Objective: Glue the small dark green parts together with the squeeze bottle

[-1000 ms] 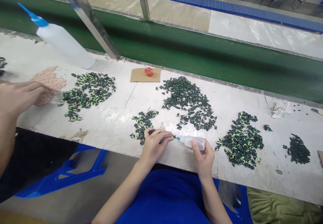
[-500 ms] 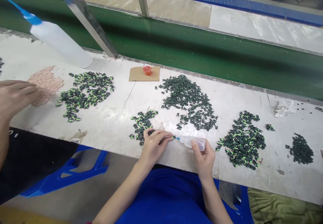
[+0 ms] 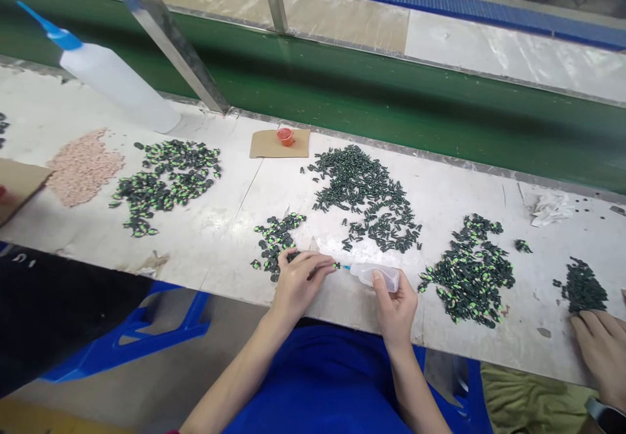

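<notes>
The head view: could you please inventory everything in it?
small bottle: one, clear, front centre
held piece: one, dark, centre
large bottle: one, white, back left
pink pile: one, pink, left
speckled piles: three main, dark and green, left, centre, right
plain piles: two main, dark, centre, right
cardboard: two, brown, back centre, left
cup: one, red, on cardboard
crumpled scrap: one, white, right
bench: one, white, beneath
co-worker's hand: one, bare, right
left hand: one, bare, centre
right hand: one, bare, centre

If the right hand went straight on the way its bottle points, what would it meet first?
Probably the part held in the left hand; whether the nozzle touches it is unclear.
</notes>
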{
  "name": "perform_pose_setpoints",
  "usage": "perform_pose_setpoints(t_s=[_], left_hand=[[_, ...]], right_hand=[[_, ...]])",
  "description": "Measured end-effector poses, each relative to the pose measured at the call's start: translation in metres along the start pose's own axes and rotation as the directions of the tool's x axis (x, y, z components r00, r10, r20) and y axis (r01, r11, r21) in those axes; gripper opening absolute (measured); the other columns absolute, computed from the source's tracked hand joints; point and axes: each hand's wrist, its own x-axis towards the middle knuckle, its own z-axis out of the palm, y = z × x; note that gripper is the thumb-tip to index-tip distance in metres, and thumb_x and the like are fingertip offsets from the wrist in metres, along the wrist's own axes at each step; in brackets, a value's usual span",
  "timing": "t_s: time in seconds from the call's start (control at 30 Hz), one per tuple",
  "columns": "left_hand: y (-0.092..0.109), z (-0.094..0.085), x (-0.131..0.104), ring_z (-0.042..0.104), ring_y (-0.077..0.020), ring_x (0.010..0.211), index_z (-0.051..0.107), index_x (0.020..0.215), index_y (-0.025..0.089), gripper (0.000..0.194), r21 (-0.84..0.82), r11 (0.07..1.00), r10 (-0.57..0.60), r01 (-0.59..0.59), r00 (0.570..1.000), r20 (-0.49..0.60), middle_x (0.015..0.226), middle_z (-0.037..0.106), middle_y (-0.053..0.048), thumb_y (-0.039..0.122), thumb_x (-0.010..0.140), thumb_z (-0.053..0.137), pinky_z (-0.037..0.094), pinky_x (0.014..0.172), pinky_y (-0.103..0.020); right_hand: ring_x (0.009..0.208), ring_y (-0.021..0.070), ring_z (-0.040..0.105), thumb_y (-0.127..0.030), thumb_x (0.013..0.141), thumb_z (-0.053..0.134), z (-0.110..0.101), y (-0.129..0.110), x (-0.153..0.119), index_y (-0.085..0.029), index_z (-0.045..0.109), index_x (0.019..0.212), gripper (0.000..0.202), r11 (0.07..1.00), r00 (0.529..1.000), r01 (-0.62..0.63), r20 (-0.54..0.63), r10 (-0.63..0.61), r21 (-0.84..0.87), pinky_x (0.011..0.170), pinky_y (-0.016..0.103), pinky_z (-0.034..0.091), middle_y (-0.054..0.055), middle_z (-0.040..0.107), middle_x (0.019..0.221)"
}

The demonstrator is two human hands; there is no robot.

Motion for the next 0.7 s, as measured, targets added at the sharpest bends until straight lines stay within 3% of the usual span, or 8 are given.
perform_pose_setpoints(t_s=[0.7], left_hand=[[0.0023,-0.0017,0.0007,0.07,-0.0172,0.077,0.067,0.08,0.026,0.008,-0.021,1.0,0.008,-0.008,1.0,-0.005,0.082,0.077,0.004,0.025,0.087,0.063,0.029,0.092,-0.041]], right_hand=[[0.055,0.0124,0.049,-0.047,0.077,0.064,0.0007,-0.0044,0.0003,-0.018,0.056,0.066,0.032,1.0,1.0,-0.002,0.012,0.002,0.019,0.05,0.023,0.04,-0.003,0.056,0.058]])
